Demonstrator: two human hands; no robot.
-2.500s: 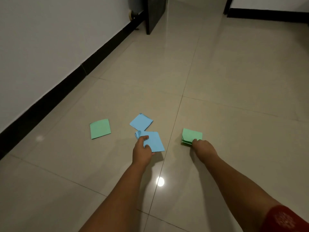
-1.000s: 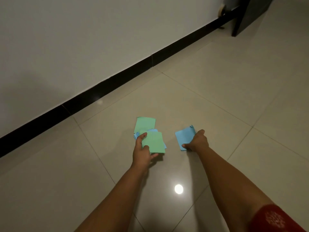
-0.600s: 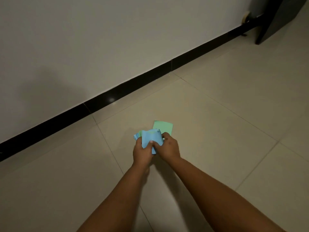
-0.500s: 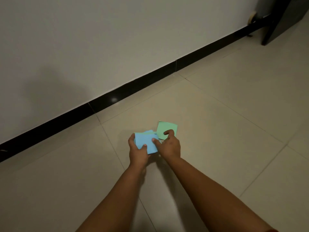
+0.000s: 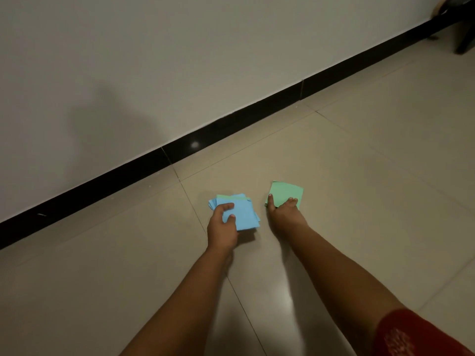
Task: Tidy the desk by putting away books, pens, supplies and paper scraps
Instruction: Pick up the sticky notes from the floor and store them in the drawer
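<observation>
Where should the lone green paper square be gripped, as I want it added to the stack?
Take the green paper square by its near edge, coming from the person's side. It seems to lie flat on the floor tile, so likely lift that edge first, where the right hand already touches it.

You have one view only, worn on your head: it looks forward and steeply down at the tiled floor point(image 5: 359, 176), close over your outstretched forearms, with the wall point(image 5: 180, 60) and its black skirting point(image 5: 231, 124) crossing diagonally above.
</observation>
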